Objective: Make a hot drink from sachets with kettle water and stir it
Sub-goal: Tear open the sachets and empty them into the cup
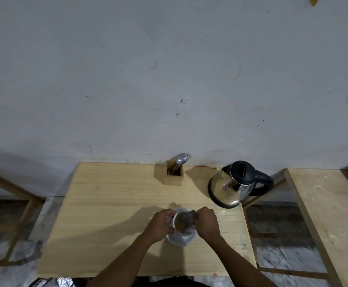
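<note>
Sachet (188,218) over cup (182,223), hands (207,222) gripping

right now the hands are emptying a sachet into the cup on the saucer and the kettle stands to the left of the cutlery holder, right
Not quite. The head view shows the kettle to the right of the cutlery holder, not the left. The rest holds: both hands, left and right, tip the sachet over the cup on the saucer.

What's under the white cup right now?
The cup sits on a white saucer, which rests on the wooden table. The saucer's middle is covered by the cup and cannot be seen.
</note>
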